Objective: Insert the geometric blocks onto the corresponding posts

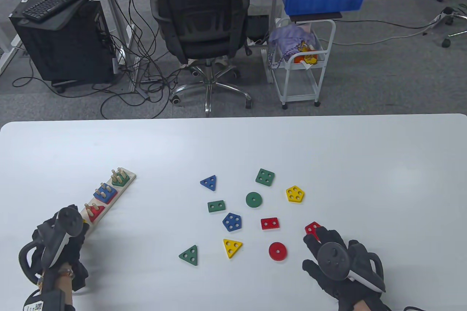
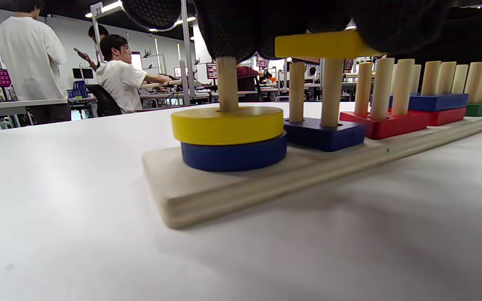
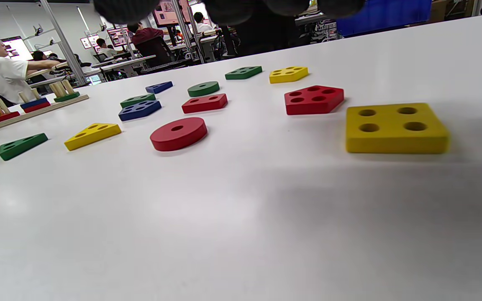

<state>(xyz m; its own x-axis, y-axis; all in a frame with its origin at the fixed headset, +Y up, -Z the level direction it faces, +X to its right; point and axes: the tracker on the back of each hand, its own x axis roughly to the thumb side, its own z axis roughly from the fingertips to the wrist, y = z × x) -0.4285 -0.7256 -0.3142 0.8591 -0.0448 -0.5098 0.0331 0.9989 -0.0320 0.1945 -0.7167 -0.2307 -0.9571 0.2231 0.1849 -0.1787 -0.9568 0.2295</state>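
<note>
My left hand (image 1: 60, 241) pinches a yellow block (image 2: 322, 44) atop the two posts (image 2: 332, 90), holes aligned to slide down. Right hand (image 1: 337, 258) hovers relaxed, empty, over the yellow square (image 3: 396, 127), next pick.

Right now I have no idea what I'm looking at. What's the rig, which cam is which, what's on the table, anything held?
No robot here: two human hands in black sensor gloves, each with a tracker strapped to its back. The table view looks down from above; the other two pictures come from cameras on the wrists, low over the white table.

The left hand is at the near end of a wooden peg board, lowering a yellow block onto the two-peg station above a blue one. The single peg beside it already carries a yellow disc.

The right hand hangs open over loose blocks, next to a red pentagon and a yellow square. It holds nothing.
</note>
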